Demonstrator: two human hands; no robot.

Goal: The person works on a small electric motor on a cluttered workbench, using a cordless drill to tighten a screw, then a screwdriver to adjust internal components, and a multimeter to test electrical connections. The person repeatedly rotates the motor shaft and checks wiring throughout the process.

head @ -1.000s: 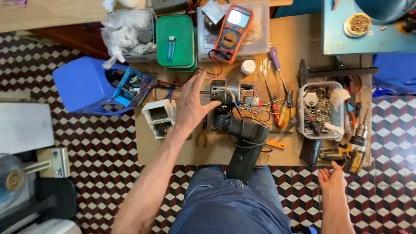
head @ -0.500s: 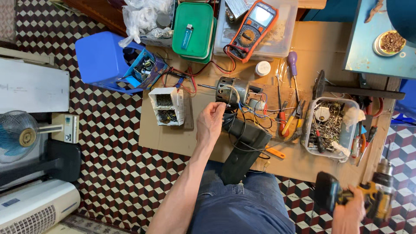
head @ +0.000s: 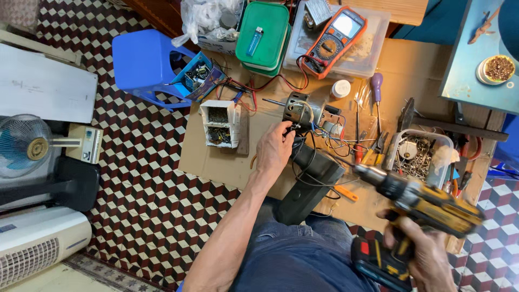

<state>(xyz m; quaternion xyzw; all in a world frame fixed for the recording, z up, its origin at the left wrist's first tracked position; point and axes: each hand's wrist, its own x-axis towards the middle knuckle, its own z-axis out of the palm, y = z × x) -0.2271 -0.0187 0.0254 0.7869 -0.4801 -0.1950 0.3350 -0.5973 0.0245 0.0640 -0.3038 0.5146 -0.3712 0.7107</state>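
My left hand [head: 274,151] rests on a black housing [head: 311,176] just below a small electric motor [head: 296,111] with loose wires, and its fingers touch the wiring there. My right hand [head: 421,254] grips a yellow and black cordless drill [head: 419,208] at lower right. The drill's chuck points left toward the black housing. Both objects lie on a sheet of cardboard [head: 216,157] spread over the checkered floor.
An orange multimeter [head: 335,40] lies on a clear box, beside a green lidded box [head: 265,32]. A blue stool [head: 148,65], a white parts box [head: 219,124], screwdrivers [head: 373,92] and a clear tub of screws [head: 419,157] surround the work. A fan [head: 24,146] stands at left.
My right hand has lifted the drill up from the lower right and swung it toward the motor. My left hand has come down from the motor onto the black housing.
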